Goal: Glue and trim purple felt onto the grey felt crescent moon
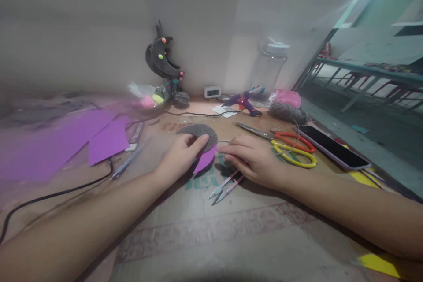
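From my remote post, I see the left hand [181, 155] gripping a purple crescent [205, 161] above the worktable [211, 240], gray yarn [200, 134] covering its upper part, lower end yet bare, while the right hand [253, 157] appears to pinch a strand [224, 142].

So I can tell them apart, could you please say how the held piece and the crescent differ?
The held piece shows purple; the crescent shows none. The crescent carries coloured balls; the held piece shows none. The left hand holds the held piece, while the crescent is upright by the wall. Both curve and show grey.
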### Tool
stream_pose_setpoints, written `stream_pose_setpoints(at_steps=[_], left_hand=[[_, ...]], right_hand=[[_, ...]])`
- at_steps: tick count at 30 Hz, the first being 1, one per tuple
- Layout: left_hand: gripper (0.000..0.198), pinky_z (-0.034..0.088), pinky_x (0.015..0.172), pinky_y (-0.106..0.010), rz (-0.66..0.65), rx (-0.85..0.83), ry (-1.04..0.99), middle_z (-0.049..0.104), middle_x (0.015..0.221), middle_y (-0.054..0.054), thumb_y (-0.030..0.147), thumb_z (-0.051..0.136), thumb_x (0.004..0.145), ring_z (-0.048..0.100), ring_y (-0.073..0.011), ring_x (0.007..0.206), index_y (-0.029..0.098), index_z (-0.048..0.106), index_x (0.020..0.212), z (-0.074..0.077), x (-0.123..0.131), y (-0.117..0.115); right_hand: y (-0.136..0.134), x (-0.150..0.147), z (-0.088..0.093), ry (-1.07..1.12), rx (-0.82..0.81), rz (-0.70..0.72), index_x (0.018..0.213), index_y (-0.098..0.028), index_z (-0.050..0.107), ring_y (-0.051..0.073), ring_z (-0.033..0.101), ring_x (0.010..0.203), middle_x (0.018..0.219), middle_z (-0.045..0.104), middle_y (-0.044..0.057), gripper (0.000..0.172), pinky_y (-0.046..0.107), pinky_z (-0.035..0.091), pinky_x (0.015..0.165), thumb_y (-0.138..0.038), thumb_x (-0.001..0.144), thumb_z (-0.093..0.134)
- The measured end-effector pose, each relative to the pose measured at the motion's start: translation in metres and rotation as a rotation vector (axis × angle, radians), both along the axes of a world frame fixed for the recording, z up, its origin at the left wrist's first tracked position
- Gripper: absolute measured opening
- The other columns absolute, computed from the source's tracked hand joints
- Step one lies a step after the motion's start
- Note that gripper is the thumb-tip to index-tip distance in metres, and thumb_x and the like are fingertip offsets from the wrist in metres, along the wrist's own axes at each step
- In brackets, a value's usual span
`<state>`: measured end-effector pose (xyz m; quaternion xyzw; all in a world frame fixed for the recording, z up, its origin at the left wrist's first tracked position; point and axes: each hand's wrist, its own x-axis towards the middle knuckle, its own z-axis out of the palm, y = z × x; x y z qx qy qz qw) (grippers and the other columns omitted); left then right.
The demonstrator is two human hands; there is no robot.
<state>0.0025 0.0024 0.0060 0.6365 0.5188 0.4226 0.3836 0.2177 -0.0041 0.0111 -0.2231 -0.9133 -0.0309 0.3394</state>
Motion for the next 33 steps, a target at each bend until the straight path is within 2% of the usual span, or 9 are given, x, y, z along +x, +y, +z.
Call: stream_pose_setpoints(at_steps=[8, 14, 19, 24, 27, 31, 33], left_hand=[[0.037, 0.039, 0.056, -0.025, -0.002, -0.004, 0.025, 0.07, 0.073, -0.001, 0.052, 0.058, 0.084, 0.059, -0.0168, 0.065, 0.018, 0.063, 0.07, 0.0, 0.0, -0.001], [0.037, 0.035, 0.051, -0.024, -0.029, -0.02, -0.002, 0.062, 0.061, 0.002, 0.048, 0.06, 0.083, 0.051, -0.0137, 0.056, 0.018, 0.058, 0.061, 0.004, 0.003, -0.004], [0.039, 0.033, 0.049, -0.024, -0.058, -0.044, -0.02, 0.059, 0.06, 0.002, 0.051, 0.061, 0.083, 0.049, -0.0129, 0.055, 0.017, 0.058, 0.063, 0.003, 0.003, -0.003], [0.042, 0.033, 0.049, -0.024, -0.055, -0.061, -0.028, 0.056, 0.058, 0.003, 0.053, 0.061, 0.082, 0.048, -0.0121, 0.054, 0.017, 0.057, 0.062, 0.003, 0.002, -0.003], [0.042, 0.034, 0.049, -0.024, -0.06, -0.076, -0.041, 0.057, 0.06, 0.002, 0.055, 0.06, 0.083, 0.048, -0.0121, 0.054, 0.017, 0.058, 0.065, 0.002, 0.002, -0.003], [0.041, 0.036, 0.05, -0.024, -0.048, -0.09, -0.047, 0.062, 0.063, 0.001, 0.056, 0.06, 0.082, 0.052, -0.0134, 0.055, 0.017, 0.059, 0.067, 0.001, 0.002, -0.002], [0.04, 0.037, 0.051, -0.024, -0.049, -0.089, -0.044, 0.065, 0.066, 0.0, 0.055, 0.06, 0.082, 0.054, -0.014, 0.057, 0.018, 0.061, 0.068, 0.001, 0.002, -0.001]], right_hand=[[0.002, 0.0, 0.0, 0.002, -0.041, -0.044, 0.113, -0.016, 0.068, 0.018, 0.06, 0.079, 0.087, 0.068, 0.009, 0.027, 0.03, 0.049, 0.071, -0.021, 0.098, 0.046], [0.005, 0.0, -0.001, -0.02, -0.081, -0.062, 0.112, -0.013, 0.07, 0.019, 0.06, 0.079, 0.086, 0.068, 0.01, 0.029, 0.031, 0.049, 0.072, -0.022, 0.099, 0.046], [0.006, 0.0, -0.002, 0.052, -0.2, -0.046, 0.107, -0.017, 0.07, 0.018, 0.061, 0.081, 0.084, 0.068, 0.008, 0.027, 0.031, 0.049, 0.074, -0.023, 0.099, 0.046], [0.003, -0.003, 0.0, 0.269, -0.476, -0.145, 0.091, -0.02, 0.065, 0.015, 0.062, 0.076, 0.081, 0.067, 0.003, 0.015, 0.028, 0.047, 0.07, -0.025, 0.095, 0.051], [0.007, -0.003, 0.0, 0.517, -0.648, -0.22, 0.085, -0.02, 0.055, 0.011, 0.053, 0.063, 0.07, 0.056, -0.003, 0.012, 0.024, 0.043, 0.059, -0.031, 0.091, 0.057], [0.012, -0.002, 0.001, 0.684, -0.68, -0.269, 0.079, -0.021, 0.05, 0.008, 0.041, 0.053, 0.062, 0.045, -0.006, 0.023, 0.023, 0.036, 0.051, -0.039, 0.088, 0.06], [0.011, -0.002, 0.002, 0.667, -0.738, -0.262, 0.087, -0.02, 0.055, 0.008, 0.041, 0.05, 0.06, 0.046, -0.007, 0.021, 0.022, 0.035, 0.047, -0.041, 0.089, 0.059]])
